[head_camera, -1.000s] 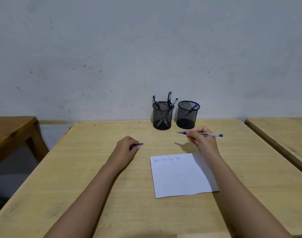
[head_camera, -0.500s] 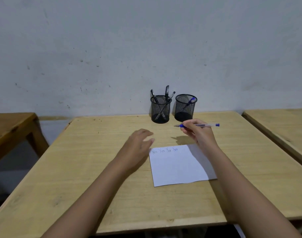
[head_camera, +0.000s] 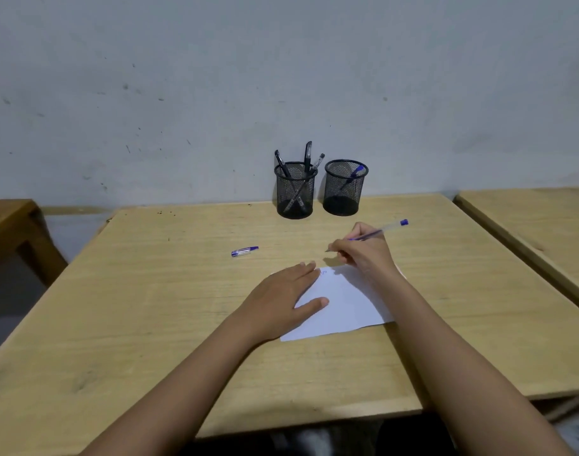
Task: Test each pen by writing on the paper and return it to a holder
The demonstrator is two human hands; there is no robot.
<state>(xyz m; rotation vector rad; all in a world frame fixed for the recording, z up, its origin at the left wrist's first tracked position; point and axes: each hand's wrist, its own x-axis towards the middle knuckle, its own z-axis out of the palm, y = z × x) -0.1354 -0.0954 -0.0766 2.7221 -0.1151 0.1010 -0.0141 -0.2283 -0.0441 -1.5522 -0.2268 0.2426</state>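
**Step in hand: the writing test, about to begin.** The left hand (head_camera: 281, 301) lies flat with straight fingers on the left part of the white sheet of paper (head_camera: 347, 307), pinning it to the pale wooden worktop (head_camera: 183, 291). The right hand (head_camera: 367, 255) grips a clear-barrelled blue pen (head_camera: 388, 228) in a writing hold. The pen's tip hovers just beyond the sheet's far edge, not yet on it. A small blue-and-clear pen cap (head_camera: 244, 251) lies apart on the worktop, left of both hands.

The next move likely calls for drawing the tip nearer onto bare paper, then recapping.

At the far edge, against the wall, stand two black wire-mesh cylinders. The left holder (head_camera: 294, 195) carries three dark pens and the right holder (head_camera: 344, 192) one blue pen. Open worktop separates the hands from the holders. A second wooden bench (head_camera: 545, 225) stands close on the right.
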